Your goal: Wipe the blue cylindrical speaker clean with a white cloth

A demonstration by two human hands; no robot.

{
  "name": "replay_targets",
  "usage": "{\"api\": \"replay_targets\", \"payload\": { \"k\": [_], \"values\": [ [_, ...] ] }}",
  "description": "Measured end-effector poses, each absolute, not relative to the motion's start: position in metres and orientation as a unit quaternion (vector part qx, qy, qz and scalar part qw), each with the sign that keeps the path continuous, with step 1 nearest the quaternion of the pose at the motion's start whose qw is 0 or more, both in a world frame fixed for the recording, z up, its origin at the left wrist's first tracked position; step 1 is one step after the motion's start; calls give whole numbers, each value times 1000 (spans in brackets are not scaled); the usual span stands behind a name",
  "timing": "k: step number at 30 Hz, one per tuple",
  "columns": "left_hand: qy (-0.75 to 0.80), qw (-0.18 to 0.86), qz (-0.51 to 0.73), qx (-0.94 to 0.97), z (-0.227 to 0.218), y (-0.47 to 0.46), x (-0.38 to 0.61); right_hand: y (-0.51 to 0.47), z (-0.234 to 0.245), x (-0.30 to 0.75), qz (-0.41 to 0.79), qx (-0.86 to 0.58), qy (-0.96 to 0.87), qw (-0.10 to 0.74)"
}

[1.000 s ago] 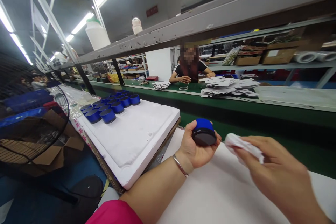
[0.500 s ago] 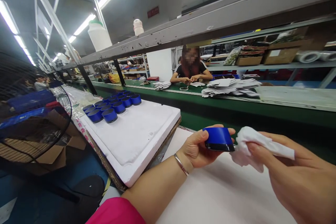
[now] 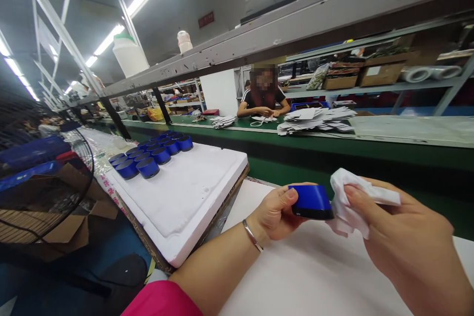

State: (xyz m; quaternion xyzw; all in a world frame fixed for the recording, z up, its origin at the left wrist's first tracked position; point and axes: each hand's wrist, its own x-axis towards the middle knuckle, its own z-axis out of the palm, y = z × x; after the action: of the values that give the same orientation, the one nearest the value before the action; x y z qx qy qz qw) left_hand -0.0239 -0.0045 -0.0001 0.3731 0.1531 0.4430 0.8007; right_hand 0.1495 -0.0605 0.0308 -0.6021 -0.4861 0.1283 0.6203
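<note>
My left hand (image 3: 277, 212) is closed around a blue cylindrical speaker (image 3: 311, 198) with a black base, held slightly tilted above the white work surface. A crumpled white cloth (image 3: 346, 197) is pinched in my right hand (image 3: 403, 232). The cloth is up against the speaker's right edge; whether it presses on the speaker is hard to tell. Several more blue speakers (image 3: 148, 165) with dark tops stand grouped on a white foam board (image 3: 192, 197) to the left.
Beyond the foam board runs a green conveyor belt (image 3: 255, 153). Across it a person (image 3: 263, 96) sits with hands near white paper pieces, beside a pile of white cards (image 3: 314, 121). A grey overhead shelf (image 3: 229, 52) carries a white jar (image 3: 129, 54). Cardboard boxes (image 3: 70, 227) stand at lower left.
The speaker has tipped slightly in my left hand, its right end lower. My right hand and the cloth have shifted a little left and up in view. The camera has turned slightly.
</note>
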Motion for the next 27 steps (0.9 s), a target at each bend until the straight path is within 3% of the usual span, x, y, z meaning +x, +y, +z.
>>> {"api": "replay_targets", "payload": {
  "k": [4, 8, 13, 17, 21, 27],
  "values": [
    [155, 779, 475, 379, 3, -7, -22, -71, 29, 137, 47, -516, -575, 633],
    [171, 778, 480, 368, 9, -11, -23, -69, 31, 137, 114, -588, -524, 605],
    [182, 768, 474, 390, 13, -11, -26, -66, 32, 139, 94, -532, -576, 613],
    [178, 765, 458, 416, 11, -10, -25, -63, 27, 147, 158, -614, -507, 584],
    [177, 759, 472, 412, 9, -9, -24, -64, 28, 143, 100, -588, -540, 594],
    [190, 750, 489, 404, 8, -8, -25, -68, 33, 133, 127, -620, -498, 593]
  ]
}}
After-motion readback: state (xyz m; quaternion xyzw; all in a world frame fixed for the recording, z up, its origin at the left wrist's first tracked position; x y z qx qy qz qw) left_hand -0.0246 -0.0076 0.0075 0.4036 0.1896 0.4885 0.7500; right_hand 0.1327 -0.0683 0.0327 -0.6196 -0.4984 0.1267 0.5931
